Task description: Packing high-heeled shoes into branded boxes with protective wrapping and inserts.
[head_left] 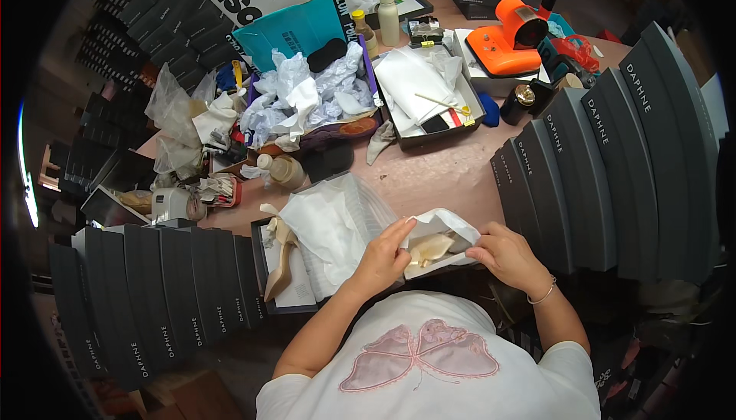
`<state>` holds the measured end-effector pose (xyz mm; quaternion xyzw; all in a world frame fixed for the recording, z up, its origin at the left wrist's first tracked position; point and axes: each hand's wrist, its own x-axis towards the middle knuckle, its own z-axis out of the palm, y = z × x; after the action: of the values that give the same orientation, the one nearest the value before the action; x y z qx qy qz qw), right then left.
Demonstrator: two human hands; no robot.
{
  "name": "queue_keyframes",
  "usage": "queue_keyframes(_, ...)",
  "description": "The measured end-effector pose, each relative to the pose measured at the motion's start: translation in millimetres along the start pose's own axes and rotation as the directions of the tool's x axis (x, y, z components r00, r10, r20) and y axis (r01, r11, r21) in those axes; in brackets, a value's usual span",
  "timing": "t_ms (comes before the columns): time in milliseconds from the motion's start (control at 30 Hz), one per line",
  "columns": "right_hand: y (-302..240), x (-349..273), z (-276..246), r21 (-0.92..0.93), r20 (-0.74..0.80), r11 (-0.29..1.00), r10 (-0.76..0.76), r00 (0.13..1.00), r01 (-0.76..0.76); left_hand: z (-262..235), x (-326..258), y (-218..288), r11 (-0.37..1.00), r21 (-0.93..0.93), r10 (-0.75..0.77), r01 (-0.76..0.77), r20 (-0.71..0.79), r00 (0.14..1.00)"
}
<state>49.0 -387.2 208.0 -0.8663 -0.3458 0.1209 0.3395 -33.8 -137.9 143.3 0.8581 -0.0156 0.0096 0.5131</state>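
Note:
My left hand (387, 253) pinches the left edge of a white sheet of tissue paper (447, 222). At the sheet's right side, my right hand (507, 257) has its fingers and thumb closed on the edge. Between the hands a cream shoe (431, 249) lies partly covered by the paper, in what looks like a shallow shoebox part. Left of my left hand is an open grey shoebox (287, 309), lined with crumpled white tissue paper (328, 228). A beige high-heeled shoe (280, 263) rests on its side along that box's left end.
Tall stacks of dark grey shoeboxes (165, 293) (606, 167) flank me left and right. Farther back are a purple bin (374, 75) of crumpled paper, a box of papers (429, 86), an orange device (506, 41), and bottles (389, 20). A squat bottle (284, 171) stands behind the open box.

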Motion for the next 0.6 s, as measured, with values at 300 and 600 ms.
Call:
queue_keyframes(300,11.5,46.9,87.6,0.183,0.092,0.920,-0.367,0.926,0.346,19.3,-4.0,-21.1,0.958,-0.233,-0.170,0.166,0.002,0.985)
queue_keyframes(600,26.6,34.0,90.8,0.119,0.395,0.976,-0.215,0.893,0.183,29.7,-16.7,-34.1,0.917,-0.363,-0.229,0.163,-0.148,0.962)
